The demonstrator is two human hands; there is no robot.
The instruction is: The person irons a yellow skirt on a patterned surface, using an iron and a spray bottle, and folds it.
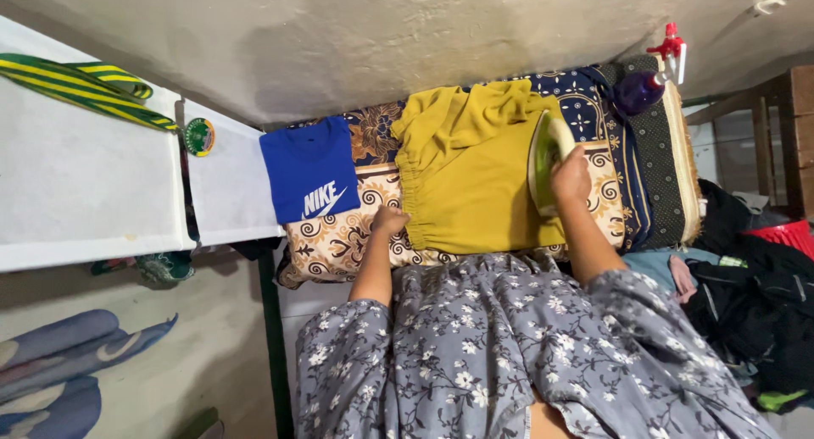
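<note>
From the camera on my head, looking down over my grey flowered dress (pixel 509 346), my right hand (pixel 570 175) is wrapped around the handle of a green and white iron (pixel 543 155), fingers curled tight about it, and the iron rests with its soleplate on the mustard-yellow garment (pixel 471 180). That garment lies spread across the middle of the worktop, over a patterned padding cloth (pixel 339 240) of cream, brown and navy swirls. My left hand (pixel 388 220) sits at the garment's gathered edge, just where the yellow fabric meets the patterned cloth; its fingers are bent down onto the cloth, though I cannot tell whether they pinch the hem or merely press beside it. Just beyond that hand, a folded blue shirt (pixel 311 172) with a white logo lies on the padding, apart from the yellow piece. At the far end of the worktop stands a purple spray bottle (pixel 644 87) with a red trigger top. A white surface (pixel 85 176) adjoins the worktop, carrying a green and yellow striped strap (pixel 80 83). Dark clothes (pixel 750 295) are heaped at the other side.
</note>
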